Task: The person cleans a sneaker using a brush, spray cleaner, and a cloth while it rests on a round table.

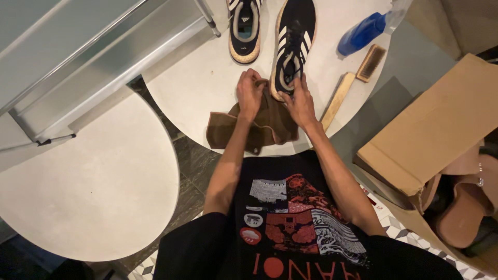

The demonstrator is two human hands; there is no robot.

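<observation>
Two dark sneakers with white stripes lay on the round white desk (207, 78) in front of us, and the nearer sneaker (293, 44) was the one we worked on, its toe end pointing toward us and touching a brown cloth (259, 127) spread at the desk's near edge. Our left hand (250, 93) had its fingers (249, 78) curled shut on a bunched fold of that cloth, just beside the shoe's toe. Our right hand (300, 103) rested on the cloth with its fingers (300, 83) bent against the sneaker's toe and laces; whether they truly pinched the shoe we could not tell. The second sneaker (245, 28) sat just to the left, sole edge pale, apart from both hands. To the right lay a wooden brush (353, 83) with its long handle toward us, and beyond it a blue spray bottle (363, 32). Off the desk to the right stood an open cardboard box (436, 124) holding tan sandals (467, 207), and a second round white desk (93, 192) stood at the left.
</observation>
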